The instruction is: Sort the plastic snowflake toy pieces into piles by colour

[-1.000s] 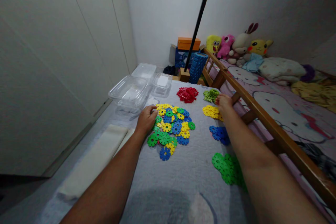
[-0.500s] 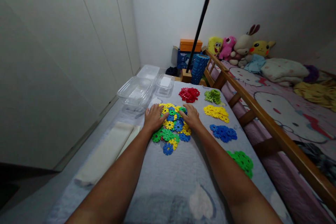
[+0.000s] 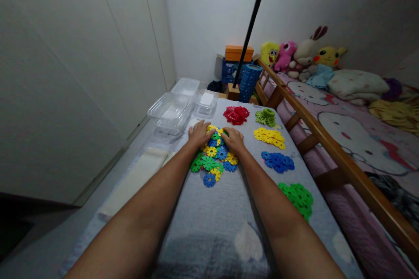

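Note:
A mixed pile of green, blue and yellow notched plastic snowflake discs (image 3: 211, 152) lies at the middle of the cloth. My left hand (image 3: 199, 134) rests over the pile's far left side, fingers apart and thumb pointing inward. My right hand (image 3: 233, 139) covers the far right side, its fingers curved over the discs. Neither hand is lifting anything that I can see; discs under the palms are hidden. Sorted heaps lie to the right: red pieces (image 3: 236, 115), light green pieces (image 3: 266, 117), yellow discs (image 3: 269, 137), blue discs (image 3: 278, 162) and green discs (image 3: 297, 199).
Clear plastic containers (image 3: 169, 111) stand at the far left of the table, a smaller one (image 3: 206, 99) beside them. A folded cream cloth (image 3: 135, 179) lies on the left. A wooden bed rail (image 3: 314, 133) runs along the right; a black pole (image 3: 250, 30) rises behind.
Both my hands have moved inward, closer to each other over the far part of the pile. The sorted heaps have stayed as they were, and the view has shifted slightly.

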Action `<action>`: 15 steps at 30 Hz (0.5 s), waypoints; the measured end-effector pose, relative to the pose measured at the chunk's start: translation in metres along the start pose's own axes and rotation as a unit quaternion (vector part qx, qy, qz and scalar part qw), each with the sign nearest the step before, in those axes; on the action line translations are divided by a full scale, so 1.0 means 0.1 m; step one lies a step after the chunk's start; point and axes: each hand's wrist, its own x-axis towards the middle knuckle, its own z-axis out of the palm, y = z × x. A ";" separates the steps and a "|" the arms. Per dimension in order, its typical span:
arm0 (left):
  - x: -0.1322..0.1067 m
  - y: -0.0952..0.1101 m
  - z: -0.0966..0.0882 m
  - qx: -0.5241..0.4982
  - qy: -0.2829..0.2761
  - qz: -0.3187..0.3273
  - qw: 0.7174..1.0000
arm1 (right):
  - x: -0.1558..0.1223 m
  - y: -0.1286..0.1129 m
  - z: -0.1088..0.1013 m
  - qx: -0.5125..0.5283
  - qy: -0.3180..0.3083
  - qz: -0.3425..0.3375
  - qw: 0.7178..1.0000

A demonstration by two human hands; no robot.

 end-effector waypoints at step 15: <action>-0.19 0.01 0.00 -0.075 -0.034 0.154 0.985 | -0.25 0.02 0.08 0.211 0.002 -0.070 0.975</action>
